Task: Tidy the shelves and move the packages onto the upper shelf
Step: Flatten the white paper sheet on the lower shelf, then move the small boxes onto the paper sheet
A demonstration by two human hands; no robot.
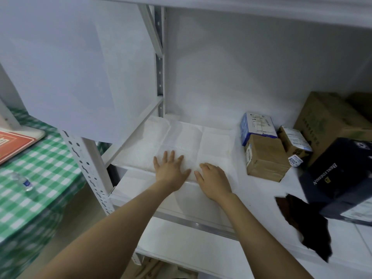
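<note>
My left hand (171,168) and right hand (213,181) lie flat, fingers spread, holding nothing, on the white sheet (187,141) lining the shelf (251,200); boxes (265,156) stand nearby.

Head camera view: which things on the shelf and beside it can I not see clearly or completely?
- Large brown cardboard box: cut off by the right edge, print blurred.
- Dark navy box: runs past the right edge.
- Small white label tag: most text too small.
- Clear plastic bottle on the green checked cloth: motion-blurred.
</note>
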